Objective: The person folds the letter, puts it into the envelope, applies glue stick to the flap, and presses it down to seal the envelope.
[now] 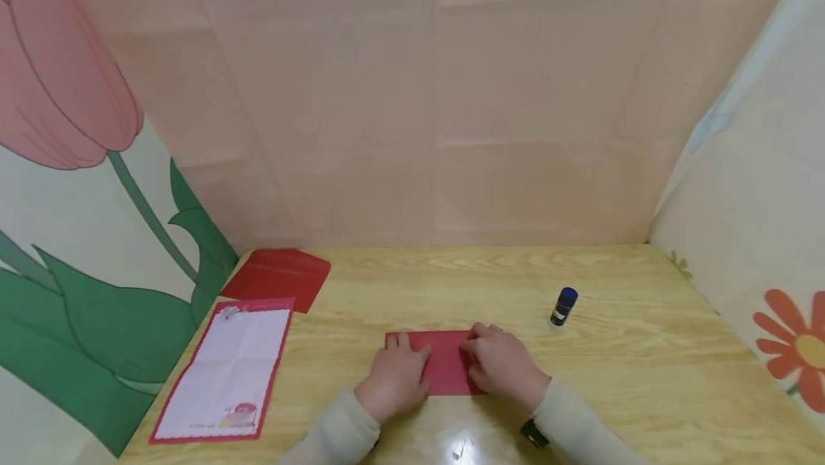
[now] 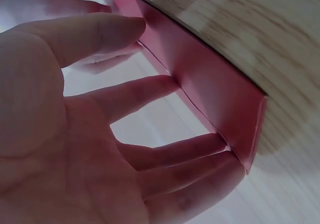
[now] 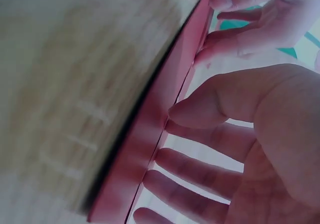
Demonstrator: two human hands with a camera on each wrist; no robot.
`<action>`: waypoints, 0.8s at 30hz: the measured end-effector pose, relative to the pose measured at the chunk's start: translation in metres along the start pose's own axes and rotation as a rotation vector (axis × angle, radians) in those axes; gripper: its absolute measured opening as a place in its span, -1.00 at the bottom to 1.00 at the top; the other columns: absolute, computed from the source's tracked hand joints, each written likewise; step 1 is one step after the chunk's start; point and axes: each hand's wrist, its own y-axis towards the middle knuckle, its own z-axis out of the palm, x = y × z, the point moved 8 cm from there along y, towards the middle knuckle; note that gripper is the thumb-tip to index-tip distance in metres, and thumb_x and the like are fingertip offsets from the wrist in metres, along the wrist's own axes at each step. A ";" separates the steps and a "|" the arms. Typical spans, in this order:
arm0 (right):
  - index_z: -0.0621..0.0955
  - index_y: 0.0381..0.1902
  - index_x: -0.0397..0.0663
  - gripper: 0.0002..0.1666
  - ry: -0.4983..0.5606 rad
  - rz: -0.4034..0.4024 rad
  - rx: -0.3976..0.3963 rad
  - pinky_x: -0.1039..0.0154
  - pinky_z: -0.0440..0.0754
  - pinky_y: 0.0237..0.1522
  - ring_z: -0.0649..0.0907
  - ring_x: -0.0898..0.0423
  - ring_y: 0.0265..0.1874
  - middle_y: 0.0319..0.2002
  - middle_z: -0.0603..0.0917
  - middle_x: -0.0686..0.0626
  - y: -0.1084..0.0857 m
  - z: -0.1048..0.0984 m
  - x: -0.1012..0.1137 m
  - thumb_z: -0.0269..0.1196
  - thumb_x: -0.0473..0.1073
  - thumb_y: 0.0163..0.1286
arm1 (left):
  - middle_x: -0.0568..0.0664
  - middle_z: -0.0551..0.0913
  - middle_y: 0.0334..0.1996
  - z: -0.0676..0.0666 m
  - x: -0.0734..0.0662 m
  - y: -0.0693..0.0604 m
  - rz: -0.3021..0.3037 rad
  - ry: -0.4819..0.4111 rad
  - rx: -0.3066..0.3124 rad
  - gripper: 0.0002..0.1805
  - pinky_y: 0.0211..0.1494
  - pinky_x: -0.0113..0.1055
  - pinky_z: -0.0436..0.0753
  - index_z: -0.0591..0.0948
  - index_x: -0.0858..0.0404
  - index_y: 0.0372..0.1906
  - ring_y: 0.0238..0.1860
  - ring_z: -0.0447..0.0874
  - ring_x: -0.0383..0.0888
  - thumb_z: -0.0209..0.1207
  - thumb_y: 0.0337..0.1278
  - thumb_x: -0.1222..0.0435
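A flat red envelope (image 1: 445,365) lies on the table in front of me, under both hands. My left hand (image 1: 398,373) rests on its left part, its fingertips (image 2: 170,83) touching along a fold line, fairly straight and spread. On the right part sits my right hand (image 1: 505,365). Its thumb and fingertips (image 3: 172,156) press along the same line, with the thumb tip close to the index finger. In the left wrist view the envelope's folded strip (image 2: 215,89) shows a slanted end.
At the left lies a white sheet with a pink-red border (image 1: 225,372), overlapping a second red envelope (image 1: 277,275) behind it. A glue stick with a blue cap (image 1: 563,307) stands at the back right. Papered walls (image 1: 432,128) enclose the wooden table (image 1: 644,350).
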 end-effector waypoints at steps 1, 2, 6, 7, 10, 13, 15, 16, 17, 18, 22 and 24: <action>0.77 -0.16 -0.09 -0.68 -0.001 0.006 0.005 0.15 0.59 -0.44 0.53 0.08 -0.41 -0.26 0.60 -0.03 -0.001 0.001 0.000 0.40 -0.24 0.05 | 0.22 0.51 -0.04 0.000 0.000 -0.001 -0.005 0.011 -0.004 -0.49 -0.26 -0.10 0.58 0.64 0.10 0.20 -0.06 0.49 0.12 0.30 0.11 0.07; 0.77 -0.14 -0.09 -0.66 -0.002 0.010 0.008 0.14 0.61 -0.43 0.55 0.07 -0.39 -0.24 0.61 -0.03 -0.002 0.001 0.000 0.40 -0.24 0.05 | 0.21 0.52 -0.06 0.000 0.000 -0.002 -0.009 0.022 -0.009 -0.50 -0.27 -0.10 0.57 0.64 0.12 0.17 -0.08 0.50 0.11 0.29 0.12 0.07; 0.75 -0.10 -0.10 -0.62 0.011 0.050 0.039 0.11 0.63 -0.40 0.58 0.03 -0.33 -0.23 0.60 -0.04 -0.005 0.001 -0.001 0.38 -0.27 0.04 | 0.18 0.54 -0.16 -0.002 0.000 -0.004 -0.013 0.059 -0.044 -0.58 -0.29 -0.11 0.57 0.66 0.20 0.04 -0.15 0.53 0.08 0.29 0.10 0.09; 0.75 -0.11 -0.10 -0.63 0.015 0.067 0.049 0.11 0.63 -0.39 0.58 0.03 -0.32 -0.23 0.60 -0.03 -0.005 0.001 -0.002 0.38 -0.27 0.04 | 0.17 0.54 -0.18 -0.002 0.000 -0.003 -0.011 0.061 -0.055 -0.59 -0.30 -0.11 0.56 0.67 0.21 0.01 -0.17 0.54 0.08 0.29 0.09 0.10; 0.76 -0.13 -0.10 -0.66 0.035 0.121 0.082 0.12 0.63 -0.36 0.57 0.06 -0.33 -0.25 0.59 -0.01 -0.005 0.001 -0.005 0.38 -0.29 0.05 | 0.15 0.54 -0.22 -0.003 0.001 -0.002 -0.009 0.044 -0.069 -0.64 -0.31 -0.13 0.55 0.68 0.24 -0.07 -0.21 0.54 0.05 0.30 0.07 0.12; 0.76 -0.17 -0.11 -0.69 0.063 0.150 0.091 0.12 0.62 -0.38 0.56 0.07 -0.34 -0.26 0.59 0.00 -0.005 0.000 -0.007 0.37 -0.29 0.05 | 0.11 0.52 -0.27 -0.004 0.004 -0.001 -0.025 0.020 -0.073 -0.71 -0.35 -0.16 0.53 0.67 0.28 -0.30 -0.25 0.53 0.01 0.33 0.02 0.12; 0.75 -0.22 -0.12 -0.72 0.072 0.162 0.080 0.12 0.60 -0.43 0.54 0.07 -0.37 -0.30 0.57 0.00 -0.004 -0.001 -0.008 0.36 -0.30 0.03 | 0.09 0.50 -0.29 -0.004 0.006 -0.001 -0.040 0.010 -0.068 -0.70 -0.36 -0.17 0.52 0.62 0.26 -0.45 -0.27 0.52 -0.01 0.35 0.01 0.09; 0.74 -0.25 -0.12 -0.74 0.072 0.168 0.072 0.12 0.59 -0.46 0.53 0.08 -0.39 -0.32 0.56 0.00 -0.004 -0.001 -0.008 0.35 -0.30 0.02 | 0.08 0.50 -0.29 -0.005 0.007 -0.001 -0.046 0.005 -0.067 -0.68 -0.38 -0.17 0.52 0.60 0.26 -0.51 -0.28 0.52 -0.02 0.36 0.00 0.08; 0.74 -0.28 -0.12 -0.77 0.071 0.176 0.062 0.12 0.57 -0.49 0.52 0.08 -0.42 -0.35 0.54 0.00 -0.004 -0.002 -0.009 0.35 -0.30 0.01 | 0.07 0.49 -0.29 -0.005 0.008 -0.002 -0.050 0.002 -0.066 -0.66 -0.39 -0.17 0.52 0.59 0.26 -0.54 -0.30 0.52 -0.03 0.36 -0.01 0.07; 0.73 -0.32 -0.11 -0.80 0.066 0.186 0.058 0.12 0.55 -0.51 0.50 0.08 -0.45 -0.38 0.52 0.00 -0.004 -0.003 -0.010 0.35 -0.30 0.01 | 0.07 0.50 -0.28 -0.005 0.009 -0.002 -0.051 -0.001 -0.070 -0.66 -0.39 -0.16 0.52 0.59 0.26 -0.53 -0.30 0.53 -0.03 0.36 -0.01 0.06; 0.71 -0.42 -0.09 -0.90 0.058 0.220 0.053 0.15 0.49 -0.56 0.44 0.10 -0.52 -0.44 0.48 0.00 -0.004 -0.003 -0.013 0.35 -0.29 0.02 | 0.07 0.52 -0.24 -0.007 0.011 -0.005 -0.034 -0.018 -0.079 -0.64 -0.36 -0.11 0.54 0.65 0.28 -0.34 -0.32 0.58 -0.03 0.37 -0.05 0.06; 0.67 -0.49 -0.10 -0.96 0.053 0.228 0.046 0.16 0.47 -0.58 0.42 0.09 -0.54 -0.47 0.47 -0.02 -0.004 -0.004 -0.015 0.35 -0.28 0.04 | 0.08 0.54 -0.19 -0.007 0.013 -0.007 -0.026 -0.029 -0.075 -0.57 -0.31 -0.09 0.55 0.66 0.29 -0.17 -0.28 0.61 -0.02 0.38 -0.06 0.05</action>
